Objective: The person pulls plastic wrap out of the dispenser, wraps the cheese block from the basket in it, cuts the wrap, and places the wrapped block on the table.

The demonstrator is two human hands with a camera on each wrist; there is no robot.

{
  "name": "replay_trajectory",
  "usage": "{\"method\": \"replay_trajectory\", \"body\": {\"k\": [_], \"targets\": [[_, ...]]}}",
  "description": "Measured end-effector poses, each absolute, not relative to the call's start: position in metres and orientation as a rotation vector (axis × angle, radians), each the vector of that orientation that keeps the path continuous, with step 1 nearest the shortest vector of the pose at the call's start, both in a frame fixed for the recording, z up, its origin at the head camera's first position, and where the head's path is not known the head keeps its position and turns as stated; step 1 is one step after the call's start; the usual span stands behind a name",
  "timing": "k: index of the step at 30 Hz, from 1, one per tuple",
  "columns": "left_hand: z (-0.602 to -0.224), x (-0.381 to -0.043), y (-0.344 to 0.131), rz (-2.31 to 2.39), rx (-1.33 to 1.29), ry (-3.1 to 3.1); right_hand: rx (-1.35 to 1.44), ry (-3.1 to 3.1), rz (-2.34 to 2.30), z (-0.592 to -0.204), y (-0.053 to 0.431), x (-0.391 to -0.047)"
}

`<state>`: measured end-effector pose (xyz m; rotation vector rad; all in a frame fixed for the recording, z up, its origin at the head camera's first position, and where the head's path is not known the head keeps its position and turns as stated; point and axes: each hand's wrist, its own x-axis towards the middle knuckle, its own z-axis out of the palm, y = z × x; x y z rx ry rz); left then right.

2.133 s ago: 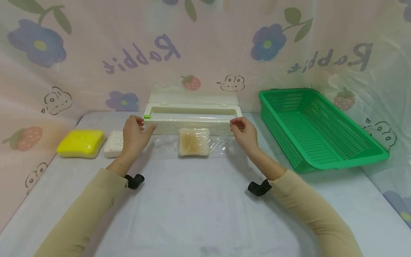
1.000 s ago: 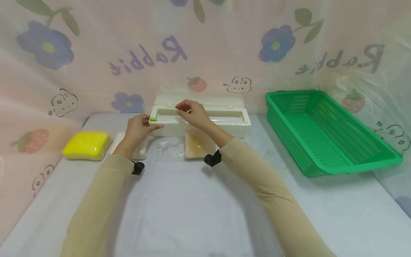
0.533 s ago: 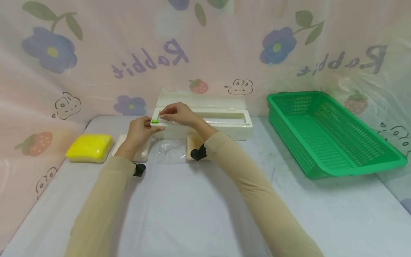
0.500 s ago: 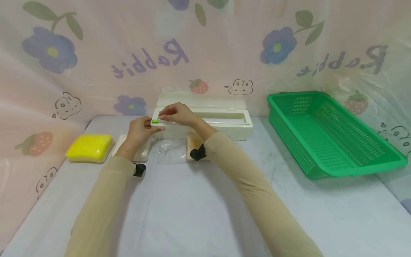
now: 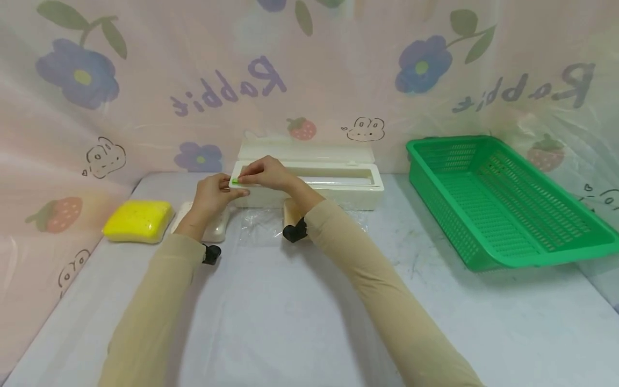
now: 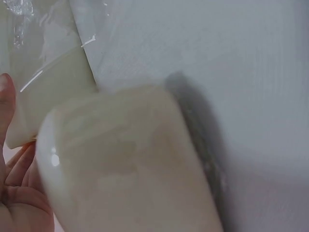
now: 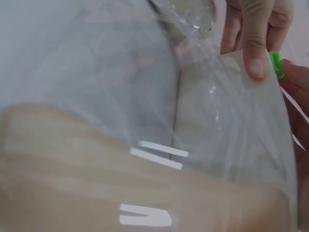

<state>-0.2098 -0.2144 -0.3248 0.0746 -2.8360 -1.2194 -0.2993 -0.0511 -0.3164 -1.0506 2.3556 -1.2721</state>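
A white cling film dispenser [image 5: 338, 198] stands with its lid raised at the back of the table. My left hand [image 5: 211, 196] grips its left end, thumb [image 7: 256, 65] on the front face. Crossing over from the right, my right hand [image 5: 267, 173] pinches the small green slide cutter [image 5: 235, 181] at that same end. Clear cling film [image 5: 261, 226] hangs down the dispenser's front and spreads over a toasted bread slice [image 5: 291, 210], which my right forearm partly hides. In the right wrist view the film lies over the bread slice [image 7: 87, 164] up close.
A white speckled, wrapped-looking block [image 5: 216, 226] lies beside my left wrist, partly hidden by it. Left of it is a shiny yellow block [image 5: 138, 221]. A green plastic basket [image 5: 532, 263] stands at the right. A printed curtain [image 5: 319, 91] closes off the back.
My right hand has left the dispenser's right end and crossed to the green cutter at the left end, where its fingers now close on it. My left hand keeps its place.
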Motion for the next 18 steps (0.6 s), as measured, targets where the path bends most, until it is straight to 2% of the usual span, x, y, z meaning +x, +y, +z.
{"method": "replay_trajectory", "body": {"k": [18], "targets": [[-0.3268,-0.214,-0.2166,-1.26,0.079,-2.811,-1.119,2.261,-1.332,-0.3174,-0.0416,-0.3055]]}}
